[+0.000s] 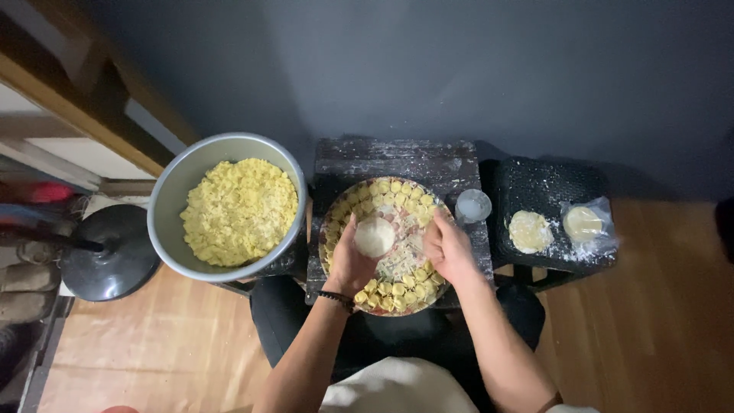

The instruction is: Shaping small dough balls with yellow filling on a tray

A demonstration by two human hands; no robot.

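Dough disc [374, 236] sits in the cupped palm of the left hand [350, 264], above the middle of the round tray [334, 216] — pale, floury, thin-looking. It probably handles soft and light, easy to stretch or tear, likely a bit tacky where the flour is thin, so best supported from below on open fingers and taken by the edges, not pinched in the centre. Left hand is curled loosely under the disc, not clenched; right hand [449, 248] is just right of the disc, over the tray's right half, fingers bent toward it — cannot tell if it pinches anything. Hands near each other but not touching. Tray rim is lined with small yellow folded dumplings [397, 289], with loose flour and scraps in the middle. Tray rests on a dark flour-dusted table [397, 157]. Left of the tray, a big metal bowl [172, 191] heaped with yellow crumbly filling [238, 210]. Right of the tray, touching its edge, a small upturned glass [472, 205]. Further right, a dark stool [547, 183] carries two more dough discs [530, 231] — one on clear plastic. Wood floor [650, 329] beneath.
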